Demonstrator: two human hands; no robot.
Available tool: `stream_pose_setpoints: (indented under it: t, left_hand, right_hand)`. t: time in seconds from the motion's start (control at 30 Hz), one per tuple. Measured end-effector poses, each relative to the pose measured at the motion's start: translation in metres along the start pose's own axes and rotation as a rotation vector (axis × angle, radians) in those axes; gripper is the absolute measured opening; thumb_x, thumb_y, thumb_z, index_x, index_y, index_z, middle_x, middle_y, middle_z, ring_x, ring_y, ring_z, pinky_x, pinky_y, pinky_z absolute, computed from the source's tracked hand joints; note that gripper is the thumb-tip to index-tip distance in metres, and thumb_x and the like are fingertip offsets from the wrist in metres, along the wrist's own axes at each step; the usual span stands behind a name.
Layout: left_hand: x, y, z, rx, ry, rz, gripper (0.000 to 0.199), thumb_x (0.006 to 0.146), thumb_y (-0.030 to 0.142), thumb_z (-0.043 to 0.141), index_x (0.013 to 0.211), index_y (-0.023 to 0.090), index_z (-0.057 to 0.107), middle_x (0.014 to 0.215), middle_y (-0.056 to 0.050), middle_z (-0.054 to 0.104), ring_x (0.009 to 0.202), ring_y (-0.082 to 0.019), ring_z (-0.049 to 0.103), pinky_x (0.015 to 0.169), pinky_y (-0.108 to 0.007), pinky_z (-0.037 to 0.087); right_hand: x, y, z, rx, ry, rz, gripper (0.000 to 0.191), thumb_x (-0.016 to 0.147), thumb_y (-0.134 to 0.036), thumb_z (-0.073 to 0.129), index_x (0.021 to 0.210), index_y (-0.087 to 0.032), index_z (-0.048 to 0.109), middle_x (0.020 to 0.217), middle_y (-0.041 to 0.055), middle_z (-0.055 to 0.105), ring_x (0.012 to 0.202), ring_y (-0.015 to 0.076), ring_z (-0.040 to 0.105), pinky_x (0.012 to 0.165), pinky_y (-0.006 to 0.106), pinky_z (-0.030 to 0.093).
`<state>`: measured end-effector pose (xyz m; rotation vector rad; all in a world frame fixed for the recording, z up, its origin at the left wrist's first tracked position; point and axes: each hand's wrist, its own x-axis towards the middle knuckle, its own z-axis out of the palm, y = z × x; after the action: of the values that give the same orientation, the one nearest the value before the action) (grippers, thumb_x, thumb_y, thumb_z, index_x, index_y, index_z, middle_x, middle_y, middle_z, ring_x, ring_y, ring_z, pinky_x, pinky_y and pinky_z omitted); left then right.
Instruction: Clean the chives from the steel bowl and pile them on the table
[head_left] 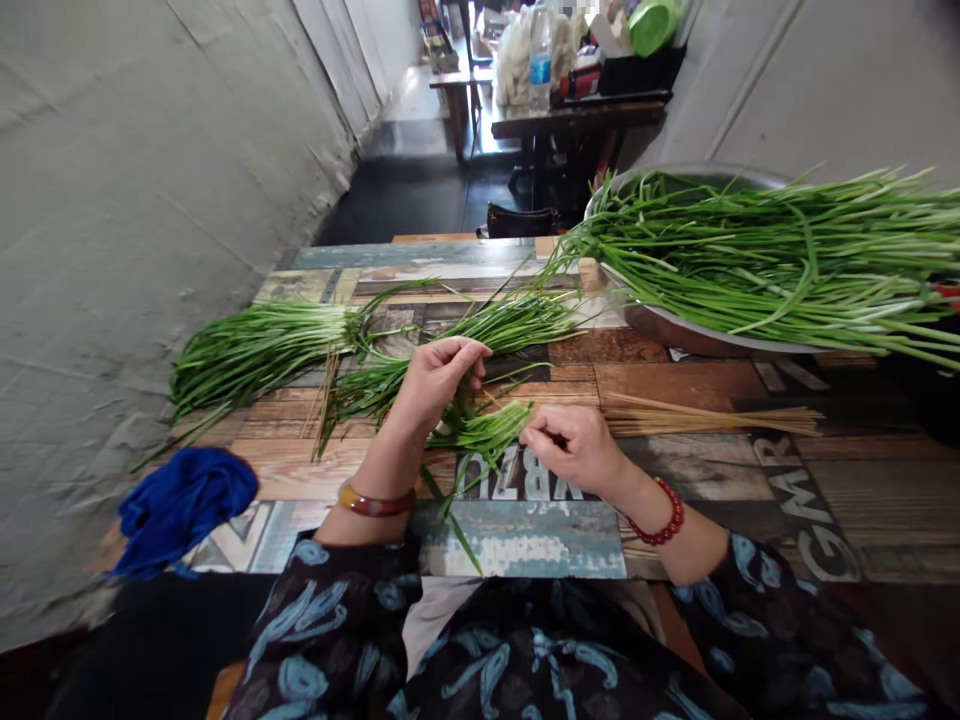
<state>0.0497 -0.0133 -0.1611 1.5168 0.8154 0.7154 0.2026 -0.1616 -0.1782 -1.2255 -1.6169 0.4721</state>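
Observation:
My left hand (442,375) is closed over the middle of the table; what its curled fingers pinch is too small to make out. Just right of it, my right hand (571,445) is closed at the pale ends of a small bunch of green stalks (487,430), and its fingertips touch them. Behind my left hand lies a loose pile of green stalks (517,322). A neat bundle of green stalks (277,345) rests at the left, its pale ends pointing right. Thin tan sticks (705,415) lie to the right of my right hand.
A large metal bowl (660,325) heaped with long green stalks (750,250) stands at the back right. A blue cloth (184,505) lies at the front left of the patterned table (517,535). More thin sticks (326,400) lie beside the left bundle. A wall borders the left.

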Motion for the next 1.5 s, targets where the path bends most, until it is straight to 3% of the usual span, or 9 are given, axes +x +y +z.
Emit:
stream_pose_setpoints:
  t: [0.1,0.2,0.3,0.43,0.7,1.17,1.33,1.43,1.5]
  left_hand:
    - [0.004,-0.005,0.002,0.271,0.075,0.115,0.028,0.084,0.038,0.065,0.093,0.013,0.075,0.068,-0.001,0.062,0.06,-0.011,0.055,0.058,-0.022,0.043]
    - [0.008,-0.014,0.008,0.527,0.008,0.269,0.033,0.084,0.03,0.065,0.112,0.014,0.074,0.087,-0.006,0.068,0.074,-0.014,0.06,0.07,-0.025,0.048]
    - [0.013,-0.024,0.015,0.626,-0.056,0.346,0.03,0.088,0.025,0.06,0.113,0.015,0.074,0.1,-0.009,0.069,0.085,-0.016,0.063,0.077,-0.026,0.049]
    - [0.017,-0.027,0.022,0.862,-0.077,0.281,0.025,0.091,0.017,0.053,0.101,0.015,0.075,0.097,-0.01,0.07,0.089,-0.019,0.065,0.082,-0.028,0.049]
    - [0.01,-0.008,0.027,1.344,-0.181,0.144,0.021,0.094,0.019,0.049,0.091,0.017,0.069,0.098,-0.009,0.064,0.093,-0.02,0.063,0.081,-0.029,0.048]
    - [0.0,0.0,0.016,1.412,-0.299,0.152,0.016,0.091,0.017,0.05,0.094,0.017,0.066,0.099,-0.01,0.066,0.092,-0.021,0.064,0.078,-0.03,0.046]
    - [-0.01,0.012,-0.004,1.539,-0.191,0.077,0.023,0.092,0.023,0.048,0.089,0.018,0.071,0.094,-0.009,0.068,0.081,-0.022,0.066,0.065,-0.03,0.041]
    - [-0.008,0.022,-0.007,1.427,-0.073,0.179,0.029,0.096,0.028,0.045,0.096,0.019,0.072,0.099,-0.009,0.069,0.085,-0.021,0.067,0.068,-0.029,0.044]
    - [0.0,0.025,-0.001,1.325,-0.098,0.29,0.031,0.098,0.028,0.043,0.101,0.017,0.072,0.103,-0.009,0.069,0.09,-0.02,0.066,0.077,-0.029,0.047]
  right_hand:
    - [-0.003,-0.002,0.001,0.005,-0.035,-0.054,0.022,0.086,-0.014,0.053,0.066,-0.021,0.059,0.059,-0.0007,0.062,0.052,0.0105,0.052,0.053,0.023,0.04]
    - [-0.003,-0.003,0.001,0.004,-0.045,-0.061,0.021,0.086,-0.015,0.053,0.067,-0.021,0.06,0.061,-0.0003,0.063,0.053,0.011,0.053,0.054,0.024,0.041]
    - [-0.001,-0.003,-0.001,-0.004,-0.036,-0.074,0.021,0.086,-0.015,0.053,0.067,-0.021,0.06,0.061,-0.0004,0.063,0.052,0.0107,0.052,0.054,0.023,0.042]
    - [0.001,-0.003,-0.002,-0.004,0.002,-0.101,0.021,0.086,-0.013,0.053,0.066,-0.02,0.06,0.06,-0.0003,0.063,0.053,0.0106,0.053,0.054,0.023,0.041]
    - [0.001,-0.002,0.0,-0.004,0.005,-0.095,0.022,0.086,-0.014,0.054,0.066,-0.02,0.06,0.06,-0.0007,0.062,0.054,0.011,0.053,0.056,0.023,0.042]
    - [0.001,0.0,0.001,0.0,0.017,-0.097,0.022,0.087,-0.014,0.054,0.066,-0.02,0.061,0.061,0.0004,0.064,0.055,0.0118,0.055,0.056,0.023,0.042]
    - [0.002,-0.001,0.0,-0.003,0.045,-0.109,0.022,0.087,-0.013,0.054,0.066,-0.019,0.06,0.061,0.0002,0.063,0.054,0.0109,0.054,0.057,0.023,0.042]
    - [0.002,-0.001,-0.001,0.007,0.063,-0.121,0.022,0.086,-0.012,0.055,0.066,-0.019,0.06,0.061,0.0003,0.063,0.055,0.0108,0.055,0.057,0.023,0.042]
    - [0.001,-0.001,-0.001,0.018,0.076,-0.125,0.021,0.086,-0.012,0.055,0.067,-0.019,0.06,0.063,0.0005,0.064,0.056,0.0108,0.056,0.057,0.022,0.042]
